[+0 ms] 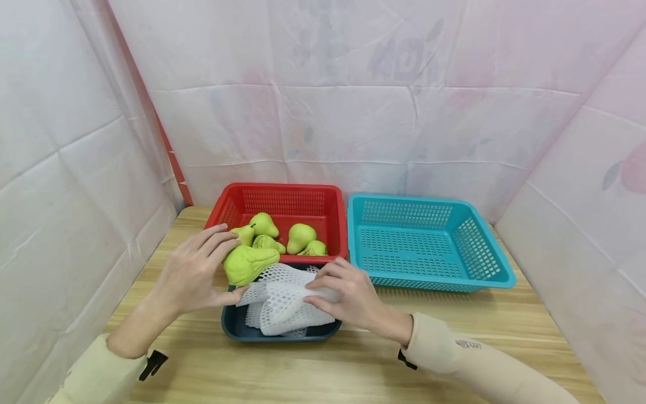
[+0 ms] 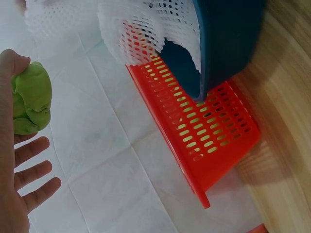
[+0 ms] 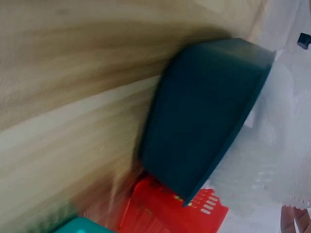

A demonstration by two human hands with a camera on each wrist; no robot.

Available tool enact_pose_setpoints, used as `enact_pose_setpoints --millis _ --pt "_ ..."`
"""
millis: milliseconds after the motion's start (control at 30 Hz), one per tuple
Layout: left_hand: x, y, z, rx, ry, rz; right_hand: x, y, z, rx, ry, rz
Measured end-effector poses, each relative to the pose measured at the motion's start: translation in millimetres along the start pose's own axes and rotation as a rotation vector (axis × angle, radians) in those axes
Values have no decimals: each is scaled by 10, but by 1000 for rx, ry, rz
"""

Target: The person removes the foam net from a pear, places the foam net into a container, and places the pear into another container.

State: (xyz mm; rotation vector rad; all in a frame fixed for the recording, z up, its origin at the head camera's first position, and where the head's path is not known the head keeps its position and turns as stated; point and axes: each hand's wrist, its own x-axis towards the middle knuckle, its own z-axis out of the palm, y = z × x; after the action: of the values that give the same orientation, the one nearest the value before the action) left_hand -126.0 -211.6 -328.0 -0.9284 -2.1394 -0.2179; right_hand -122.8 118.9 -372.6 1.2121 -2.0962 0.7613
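Observation:
My left hand [image 1: 194,275] holds a lumpy light-green pear [image 1: 246,265] between thumb and fingers, above the left rim of a dark blue bin [image 1: 280,338]. In the left wrist view the same pear [image 2: 33,99] sits by the thumb, with the other fingers spread out. My right hand [image 1: 348,294] pinches a white foam fruit net [image 1: 327,293] over the bin's right side. More white foam nets [image 1: 287,308] lie heaped in the bin. In the right wrist view pale netting [image 3: 257,179] hangs blurred beside the bin.
Behind the bin stands a red basket [image 1: 333,219] with several green pears [image 1: 301,238] in it. A turquoise basket [image 1: 409,247] stands to its right. All rest on a wooden table [image 1: 363,365], with white sheeting [image 1: 328,129] around the back and sides.

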Motion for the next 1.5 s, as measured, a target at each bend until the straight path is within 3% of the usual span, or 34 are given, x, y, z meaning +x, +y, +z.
enact_pose_setpoints --millis 300,867,1033,1333,1500 --pt "-9 -6 14 -12 4 -10 -44 46 9 -40 -75 108" --pt "-40 -5 22 3 -51 -39 -82 3 -39 -51 -111 33" --pt "-39 -7 26 -2 -36 -36 -55 -3 -43 -45 -92 4" --pt "-33 -30 -7 0 -11 -41 116 60 -52 -4 31 -41" --pt "-24 -40 -10 -2 -5 -38 146 106 -8 -28 22 -29"
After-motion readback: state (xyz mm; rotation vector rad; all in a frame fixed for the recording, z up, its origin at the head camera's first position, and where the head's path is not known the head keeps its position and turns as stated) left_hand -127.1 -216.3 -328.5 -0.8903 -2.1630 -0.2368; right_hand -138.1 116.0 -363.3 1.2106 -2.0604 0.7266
